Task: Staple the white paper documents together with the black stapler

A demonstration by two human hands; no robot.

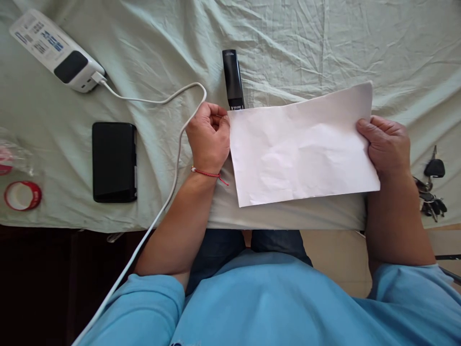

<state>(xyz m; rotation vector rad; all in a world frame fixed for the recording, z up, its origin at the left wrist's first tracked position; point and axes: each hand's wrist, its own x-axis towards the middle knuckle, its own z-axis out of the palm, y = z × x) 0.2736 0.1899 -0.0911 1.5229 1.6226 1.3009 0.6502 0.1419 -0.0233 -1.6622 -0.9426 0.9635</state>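
Observation:
White paper (302, 149), slightly creased, lies in front of me with its right side raised a little off the cloth. My right hand (389, 144) grips its right edge, thumb on top and fingers underneath. At the upper left corner, my left hand (211, 134) is closed with thumb and curled fingers pinching the paper's edge; a red string bracelet circles that wrist. What looks like a black stapler (233, 79) lies just beyond this corner, its near metal end meeting the paper's top edge. The paper hides whatever part of it reaches underneath.
A white cable (176, 158) runs from a white power strip (57, 50) past my left hand and over my left arm. Left of it lies a black rectangular device (114, 162). A red tape roll (23, 195) sits far left, keys (434, 168) far right, on a pale green cloth (288, 43).

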